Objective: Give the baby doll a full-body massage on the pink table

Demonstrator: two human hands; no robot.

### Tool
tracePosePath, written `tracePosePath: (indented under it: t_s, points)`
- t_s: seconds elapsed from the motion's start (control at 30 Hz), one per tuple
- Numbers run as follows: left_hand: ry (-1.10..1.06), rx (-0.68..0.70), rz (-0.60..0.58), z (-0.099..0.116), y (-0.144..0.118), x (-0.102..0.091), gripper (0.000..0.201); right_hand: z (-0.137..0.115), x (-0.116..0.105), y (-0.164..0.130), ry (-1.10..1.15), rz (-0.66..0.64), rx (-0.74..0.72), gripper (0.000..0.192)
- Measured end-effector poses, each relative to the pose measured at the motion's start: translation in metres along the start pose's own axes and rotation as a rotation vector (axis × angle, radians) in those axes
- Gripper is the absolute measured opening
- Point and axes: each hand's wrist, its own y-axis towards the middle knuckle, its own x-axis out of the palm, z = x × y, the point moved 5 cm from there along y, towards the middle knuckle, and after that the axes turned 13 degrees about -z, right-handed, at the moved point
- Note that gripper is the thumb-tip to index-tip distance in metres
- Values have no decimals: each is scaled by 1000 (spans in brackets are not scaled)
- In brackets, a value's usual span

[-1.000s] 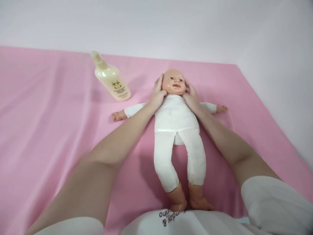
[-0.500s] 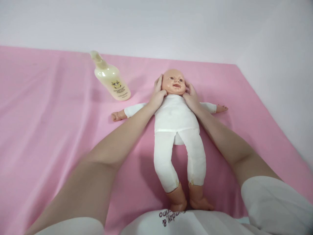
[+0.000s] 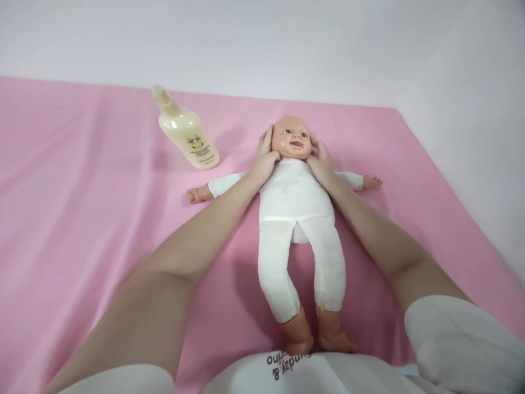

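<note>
- On the pink sheet (image 3: 82,219), the doll (image 3: 293,208) lay on its back, head away from you and feet close to your body, which put its face up and both cheeks within reach of your hands.
- Your left hand (image 3: 265,156) was cupped against the side of the doll's head, fingers running up past the ear and the thumb near the chin, so the head was steadied from that side.
- Your right hand (image 3: 321,161) mirrored it on the other cheek, fingers loosely curved and pressed to the head, not pinching; held between both palms, the head likely could not roll either way.
- Both of your forearms crossed the doll's shoulders and lay along its trunk, which left its arms stretched out flat to the sides on the sheet.
- A cream bottle (image 3: 186,131) lay tipped on its side beyond the doll's arm, near your left hand but apart from it, nozzle pointing toward the wall (image 3: 262,44); neither hand touched it.
</note>
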Motion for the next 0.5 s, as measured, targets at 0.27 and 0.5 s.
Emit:
tracePosePath:
  t_s: [0.27,0.5]
  points:
    - [-10,-1,21,-1,0,-2,95,5,-2,2,-13,-10,-19,58]
    - [-6,4,38,-7,1,-3,93,7,-2,3,-28,-31,-34,62]
